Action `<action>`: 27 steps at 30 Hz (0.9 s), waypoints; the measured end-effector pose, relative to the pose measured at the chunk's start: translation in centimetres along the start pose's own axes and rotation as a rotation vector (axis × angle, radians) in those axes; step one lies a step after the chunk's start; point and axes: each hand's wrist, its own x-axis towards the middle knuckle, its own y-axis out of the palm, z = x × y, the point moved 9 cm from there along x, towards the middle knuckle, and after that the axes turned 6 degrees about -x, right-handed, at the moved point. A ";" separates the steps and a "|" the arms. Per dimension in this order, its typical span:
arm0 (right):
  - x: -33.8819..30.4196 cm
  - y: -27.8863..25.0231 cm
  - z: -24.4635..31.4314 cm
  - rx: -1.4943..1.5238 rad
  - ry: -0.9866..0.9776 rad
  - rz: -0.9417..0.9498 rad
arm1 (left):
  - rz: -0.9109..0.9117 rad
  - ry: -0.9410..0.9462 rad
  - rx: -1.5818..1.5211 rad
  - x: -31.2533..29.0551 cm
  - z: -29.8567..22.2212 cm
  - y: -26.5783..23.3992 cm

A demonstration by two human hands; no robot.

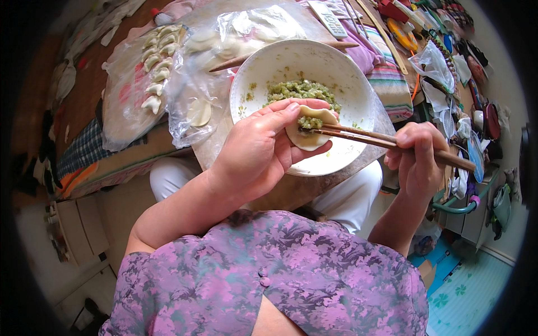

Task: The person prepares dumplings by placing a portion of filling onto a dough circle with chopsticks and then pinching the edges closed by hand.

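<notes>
Over the near part of a white bowl (246, 148), my left hand (260, 134) holds a round dumpling wrapper (305, 143) between thumb and fingers. A small heap of green filling (309, 122) lies on the wrapper. My right hand (417, 154) grips a pair of wooden chopsticks (367, 136), their tips touching that filling. More chopped green filling (302, 89) sits in the bowl, with bits stuck along its inner wall. Behind the bowl lies a wooden rolling pin (227, 64), its two tapered ends showing.
At the left, rows of folded dumplings (159, 67) rest on a plastic sheet (117, 112). One flat wrapper (199, 112) lies on clear plastic beside the bowl; several others are under plastic behind. A white remote control (328, 19) is at the back. Bags and household items crowd the right.
</notes>
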 end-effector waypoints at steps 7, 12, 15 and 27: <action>0.0 -0.9 -1.5 0.141 0.193 -0.133 | 0.092 0.058 0.019 -0.1 -0.5 0.5; -0.2 -1.1 0.4 0.049 0.084 -0.176 | 0.051 0.073 -0.098 -0.1 -0.7 -0.3; -0.7 -1.8 0.6 0.071 -0.029 -0.184 | 0.038 0.079 -0.133 -0.1 -1.0 -0.5; -0.1 -0.3 -2.6 0.234 -0.023 -0.168 | -0.013 0.081 -0.075 -0.1 -0.5 0.2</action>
